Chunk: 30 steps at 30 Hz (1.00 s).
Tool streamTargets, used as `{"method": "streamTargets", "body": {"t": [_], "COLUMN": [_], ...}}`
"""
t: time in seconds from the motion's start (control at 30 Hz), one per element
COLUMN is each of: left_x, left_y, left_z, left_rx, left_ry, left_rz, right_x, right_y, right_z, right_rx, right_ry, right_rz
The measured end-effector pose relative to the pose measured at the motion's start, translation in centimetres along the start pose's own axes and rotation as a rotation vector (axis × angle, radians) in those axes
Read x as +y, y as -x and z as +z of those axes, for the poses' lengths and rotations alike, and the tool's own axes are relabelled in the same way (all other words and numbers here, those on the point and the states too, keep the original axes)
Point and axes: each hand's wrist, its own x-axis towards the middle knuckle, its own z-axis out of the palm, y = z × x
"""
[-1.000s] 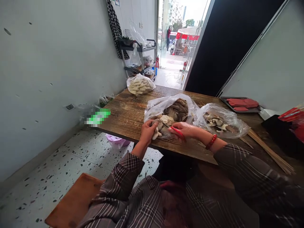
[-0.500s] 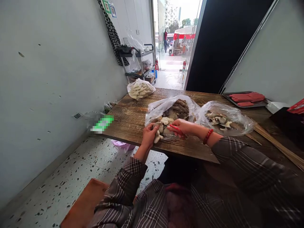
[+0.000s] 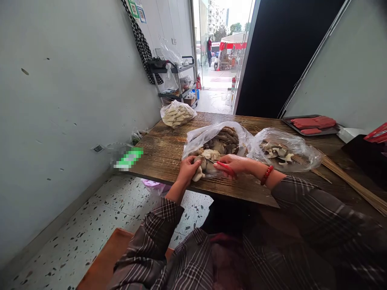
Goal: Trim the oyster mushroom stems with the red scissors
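Observation:
My left hand (image 3: pixel 188 169) is closed around a pale grey oyster mushroom (image 3: pixel 198 174) at the near edge of the wooden table (image 3: pixel 163 149). My right hand (image 3: pixel 234 163), a red bead bracelet at its wrist, grips red-handled scissors (image 3: pixel 225 168). The blades point left towards the mushroom; whether they touch it I cannot tell. Just beyond both hands, an opened clear plastic bag (image 3: pixel 193 139) holds a heap of oyster mushrooms (image 3: pixel 222 143). Further right, a second clear bag (image 3: pixel 308 155) has torn mushroom pieces (image 3: pixel 279 152) on it.
Thin wooden skewers (image 3: pixel 350 177) lie along the right of the table. A dark tray (image 3: pixel 298 125) with red packets (image 3: pixel 314 122) sits at the far right. A tied bag of pale food (image 3: pixel 177 114) stands at the far left corner. Behind it is a shelf cart (image 3: pixel 172 69).
My left hand with the mushroom has shifted slightly left. The right hand has turned a little, and the scissors' blades now show more clearly between the hands.

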Motion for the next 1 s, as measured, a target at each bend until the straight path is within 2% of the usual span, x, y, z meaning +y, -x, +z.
{"method": "streamTargets", "body": {"t": [0.13,0.37,0.63,0.8,1.0], "left_x": [0.3,0.9,1.4,1.4,1.2], "left_y": [-0.4,-0.2,-0.2,-0.1,0.1], "left_z": [0.3,-0.8,-1.3,-1.2,-2.1], "left_rx": [-0.037,-0.042,-0.072,-0.068,-0.087], "left_ry": [-0.034,0.239,0.312,0.334,0.333], "left_rz": [-0.064,-0.211,-0.266,-0.256,-0.256], "right_x": [-0.2,-1.0,-2.0,-1.9,-0.8], "right_y": [-0.2,0.3,-0.9,-1.8,-1.8], "right_z": [-0.2,-0.6,-0.3,0.5,0.7], "right_rx": [-0.004,-0.084,-0.137,-0.061,0.078], "right_ry": [-0.040,-0.139,-0.205,-0.206,-0.087], "right_rz": [0.050,0.065,0.114,0.091,-0.002]}}
